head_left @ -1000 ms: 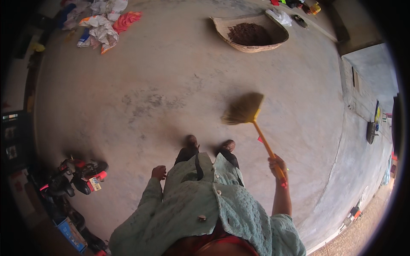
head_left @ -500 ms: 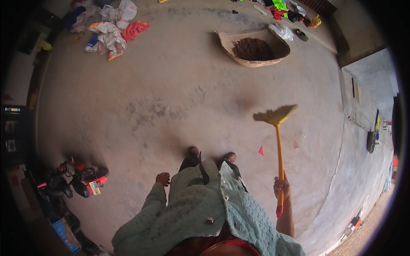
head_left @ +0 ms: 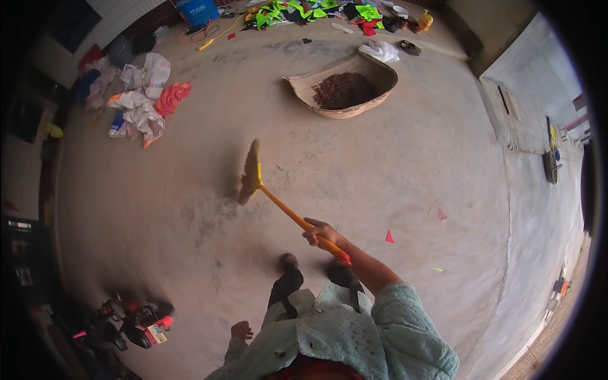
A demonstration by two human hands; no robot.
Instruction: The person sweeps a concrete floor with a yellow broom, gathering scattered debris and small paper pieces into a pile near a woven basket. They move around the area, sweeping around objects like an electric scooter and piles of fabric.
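Observation:
My right hand (head_left: pixel 322 235) is wrapped around the orange handle of a broom (head_left: pixel 288 212), near its red end. The broom reaches out to the left, and its brush head (head_left: pixel 251 174) is over the concrete floor, a little blurred. It cannot be seen for sure whether the bristles touch the floor. At my left side hangs my left hand (head_left: pixel 241 330), its fingers loosely bent and slightly apart, with nothing visible in it. A small red triangular scrap (head_left: pixel 389 237) lies right of my right forearm, with a duller scrap (head_left: pixel 442 215) beyond it.
Ahead stands a woven scoop-shaped basket (head_left: pixel 364 104) holding dark brown material, with a white bag (head_left: pixel 381 50) behind it. Crumpled sacks (head_left: pixel 142 111) lie at the far left. Bright green and black cloth pieces (head_left: pixel 294 14) are heaped at the back. A parked motorbike (head_left: pixel 130 326) stands near left.
My right hand has swung the broom from the right side across to the left in front of me. My view has tilted up, showing more of the far floor.

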